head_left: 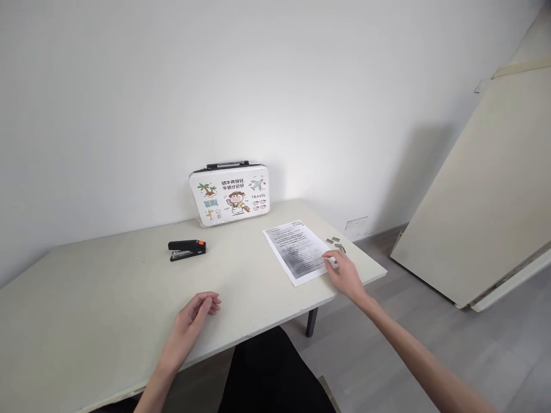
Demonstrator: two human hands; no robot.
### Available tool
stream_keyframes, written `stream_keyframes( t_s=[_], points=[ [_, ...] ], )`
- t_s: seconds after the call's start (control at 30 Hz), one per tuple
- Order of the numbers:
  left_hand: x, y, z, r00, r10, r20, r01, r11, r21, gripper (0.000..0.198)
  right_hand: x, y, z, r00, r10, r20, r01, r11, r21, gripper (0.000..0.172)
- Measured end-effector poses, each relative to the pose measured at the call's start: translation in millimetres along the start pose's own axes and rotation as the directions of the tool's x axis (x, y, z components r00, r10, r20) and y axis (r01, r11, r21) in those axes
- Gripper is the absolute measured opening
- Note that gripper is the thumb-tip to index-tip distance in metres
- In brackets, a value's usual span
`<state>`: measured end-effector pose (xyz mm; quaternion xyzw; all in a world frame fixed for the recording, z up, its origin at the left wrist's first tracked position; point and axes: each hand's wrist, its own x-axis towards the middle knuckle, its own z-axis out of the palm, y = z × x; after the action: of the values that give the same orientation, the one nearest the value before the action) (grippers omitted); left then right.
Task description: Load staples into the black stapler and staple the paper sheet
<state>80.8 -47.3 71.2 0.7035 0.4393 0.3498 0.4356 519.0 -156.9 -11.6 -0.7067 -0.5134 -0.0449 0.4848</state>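
My right hand [344, 274] reaches to the right end of the table, its fingers spread over the lower right corner of a printed paper sheet [295, 248] and close to several small grey staple strips [336, 243]. It holds nothing that I can see. My left hand [193, 315] rests on the table near the front edge, fingers loosely curled and empty. A black stapler with an orange tip [186, 249] lies on the table beyond the left hand, apart from both hands.
A white carry case with cartoon travel pictures [230, 195] stands against the wall at the back of the cream table [99, 304]. A large pale board [486, 201] leans against the wall on the right. Grey floor lies past the table's right edge.
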Motion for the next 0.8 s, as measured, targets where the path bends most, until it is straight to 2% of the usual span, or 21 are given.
stream_keyframes(
  t_s=[0.13, 0.23, 0.3, 0.33, 0.5, 0.67, 0.8],
  points=[
    [-1, -3, -0.8, 1.000, 0.004, 0.007, -0.004, 1.000, 0.025, 0.047, -12, -56, 19, 0.970, -0.137, 0.201, 0.114, 0.986, 0.125, 0.026],
    [-2, -2, -0.8, 1.000, 0.010, 0.002, -0.010, 1.000, 0.028, 0.047, -20, -99, 32, 0.891, -0.179, 0.418, 0.029, 0.940, 0.341, 0.029],
    [-3, 0, -0.5, 1.000, 0.018, -0.011, -0.018, 1.000, 0.017, 0.046, -25, -119, 40, 0.848, -0.180, 0.499, -0.056, 0.905, 0.421, 0.032],
    [-3, 2, -0.4, 1.000, 0.020, -0.018, -0.020, 1.000, 0.008, 0.046, -26, -126, 43, 0.841, -0.175, 0.512, -0.077, 0.897, 0.435, 0.032],
    [-5, 3, -1.1, 0.999, 0.016, -0.033, -0.016, 1.000, -0.005, 0.047, -31, -128, 48, 0.887, -0.121, 0.446, -0.099, 0.893, 0.439, 0.032],
    [-5, -3, -2.3, 1.000, 0.025, -0.006, -0.025, 0.999, 0.039, 0.049, -32, -122, 46, 0.897, -0.072, 0.435, -0.166, 0.859, 0.485, 0.036],
    [-5, -7, -2.4, 0.999, 0.037, 0.000, -0.037, 0.997, 0.061, 0.048, -24, -108, 41, 0.934, -0.001, 0.356, -0.146, 0.911, 0.385, 0.038]
  ],
)
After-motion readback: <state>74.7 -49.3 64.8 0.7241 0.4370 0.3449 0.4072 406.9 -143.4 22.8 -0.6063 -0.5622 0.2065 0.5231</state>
